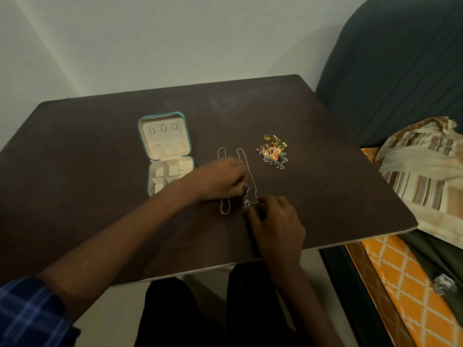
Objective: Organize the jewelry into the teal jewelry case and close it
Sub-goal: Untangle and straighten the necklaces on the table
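Pinching one silver chain (250, 176), left hand (220, 180) works beside loosely spread right hand (275, 221); no readable writing.

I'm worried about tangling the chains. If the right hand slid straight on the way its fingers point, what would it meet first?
Most likely the small pendant of the right necklace, just beyond the right hand fingertips; the left hand lies further along. Height above the table is unclear.
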The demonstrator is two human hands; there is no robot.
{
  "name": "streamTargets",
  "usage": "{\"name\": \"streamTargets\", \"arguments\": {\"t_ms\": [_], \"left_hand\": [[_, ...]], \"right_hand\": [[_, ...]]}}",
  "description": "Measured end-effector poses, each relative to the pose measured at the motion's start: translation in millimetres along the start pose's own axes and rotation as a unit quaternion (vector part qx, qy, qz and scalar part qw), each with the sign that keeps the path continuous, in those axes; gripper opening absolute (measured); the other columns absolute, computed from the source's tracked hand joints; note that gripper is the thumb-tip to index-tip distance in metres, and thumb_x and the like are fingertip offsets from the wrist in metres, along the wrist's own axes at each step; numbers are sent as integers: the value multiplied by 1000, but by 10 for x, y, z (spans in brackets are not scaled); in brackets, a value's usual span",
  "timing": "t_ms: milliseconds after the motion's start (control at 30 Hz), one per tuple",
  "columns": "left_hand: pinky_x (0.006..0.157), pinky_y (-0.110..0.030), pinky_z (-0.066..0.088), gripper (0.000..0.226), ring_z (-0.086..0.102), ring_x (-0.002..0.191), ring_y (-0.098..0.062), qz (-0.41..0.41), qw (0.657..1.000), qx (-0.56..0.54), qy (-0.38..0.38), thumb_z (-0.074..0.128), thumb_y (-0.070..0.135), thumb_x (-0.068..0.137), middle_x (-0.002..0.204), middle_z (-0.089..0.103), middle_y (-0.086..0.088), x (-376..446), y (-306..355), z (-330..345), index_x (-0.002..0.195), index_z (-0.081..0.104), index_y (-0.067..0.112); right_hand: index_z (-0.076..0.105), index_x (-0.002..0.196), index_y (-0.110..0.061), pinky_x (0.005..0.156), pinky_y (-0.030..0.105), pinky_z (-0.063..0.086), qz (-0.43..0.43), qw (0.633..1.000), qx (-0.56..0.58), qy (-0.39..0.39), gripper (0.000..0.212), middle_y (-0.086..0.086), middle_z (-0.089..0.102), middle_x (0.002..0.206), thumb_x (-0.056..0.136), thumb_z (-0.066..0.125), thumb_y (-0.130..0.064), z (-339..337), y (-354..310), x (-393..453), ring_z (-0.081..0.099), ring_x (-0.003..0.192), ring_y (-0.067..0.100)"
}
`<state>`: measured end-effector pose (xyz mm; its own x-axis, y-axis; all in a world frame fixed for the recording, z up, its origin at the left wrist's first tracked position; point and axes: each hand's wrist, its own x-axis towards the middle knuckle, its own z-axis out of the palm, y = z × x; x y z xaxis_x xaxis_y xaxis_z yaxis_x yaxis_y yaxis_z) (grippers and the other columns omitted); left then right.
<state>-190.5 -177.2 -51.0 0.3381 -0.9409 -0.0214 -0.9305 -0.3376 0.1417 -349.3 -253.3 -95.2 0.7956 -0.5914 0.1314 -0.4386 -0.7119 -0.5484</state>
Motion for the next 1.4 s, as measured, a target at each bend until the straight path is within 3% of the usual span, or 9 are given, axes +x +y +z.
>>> {"name": "streamTargets", "arguments": {"t_ms": [133, 400, 567, 767, 867, 1033, 1167, 1300, 1400], "left_hand": [[75, -30, 42, 11, 51, 81, -20, 39, 998, -7, 44, 52, 17, 86, 89, 57, -8, -26, 100, -168, 87, 59, 8], [63, -30, 42, 28, 54, 65, -25, 127, 973, 87, 171, 38, 24, 81, 75, 59, -11, -139, 311, -812, 81, 59, 6], [66, -18, 23, 24, 41, 71, -15, 144, 962, 96, 213, 41, 23, 81, 79, 54, -6, -218, 369, -1299, 86, 58, 6], [67, -16, 22, 27, 40, 73, -14, 159, 954, 116, 227, 39, 24, 80, 80, 50, -4, -237, 509, -1548, 87, 58, 5], [67, -17, 22, 25, 40, 73, -15, 143, 953, 133, 233, 40, 23, 81, 82, 55, -9, -262, 473, -1602, 87, 57, 6], [65, -17, 23, 12, 41, 75, -14, 88, 964, 117, 223, 51, 16, 84, 83, 47, 1, -266, 269, -1622, 90, 57, 8], [68, -21, 29, 10, 43, 75, -15, 42, 971, 85, 218, 52, 14, 83, 82, 48, 2, -206, 60, -1551, 90, 57, 9], [67, -24, 30, 8, 46, 75, -17, -13, 980, 53, 191, 52, 13, 83, 82, 50, 0, -16, -157, -1358, 87, 56, 8], [66, -27, 32, 8, 48, 75, -21, -49, 984, 31, 167, 52, 13, 83, 82, 53, -5, 165, -269, -1133, 86, 55, 7]], "right_hand": [[60, 112, -26, 71, 31, 48, -1, 997, 79, 21, 38, -4, 57, 110, 83, 61, -50, 28, -57, 81, 56, 97, 13], [68, 89, -21, 72, 38, 50, -56, 963, 242, 109, 7, -5, 62, 90, 83, 67, -25, -120, -176, 228, 58, 81, 14], [63, 109, -20, 81, 23, 48, -55, 927, 358, 98, 29, -4, 63, 104, 81, 70, -21, -309, -258, 207, 59, 94, 9], [67, 90, -23, 67, 23, 47, -63, 907, 403, 105, 9, -8, 62, 81, 83, 68, -18, -412, -465, 228, 58, 71, 8], [69, 89, -18, 63, 17, 48, -78, 896, 433, 68, 9, -7, 67, 77, 88, 62, -14, -424, -447, 191, 60, 68, 2], [67, 98, -16, 62, 8, 45, -77, 897, 436, -2, 16, -7, 65, 72, 92, 53, -10, -369, -298, 117, 61, 68, -4], [67, 99, -25, 64, 14, 49, -27, 904, 426, -4, 18, -6, 68, 76, 91, 56, -13, -273, -129, 50, 62, 69, -2], [70, 103, -22, 81, 30, 53, 37, 933, 358, 16, 17, -2, 72, 92, 89, 61, -20, -193, 35, 4, 65, 84, 6], [70, 104, -21, 78, 23, 50, 52, 950, 305, 27, 17, -9, 70, 92, 88, 61, -22, -199, 100, -20, 62, 81, -2]]}}
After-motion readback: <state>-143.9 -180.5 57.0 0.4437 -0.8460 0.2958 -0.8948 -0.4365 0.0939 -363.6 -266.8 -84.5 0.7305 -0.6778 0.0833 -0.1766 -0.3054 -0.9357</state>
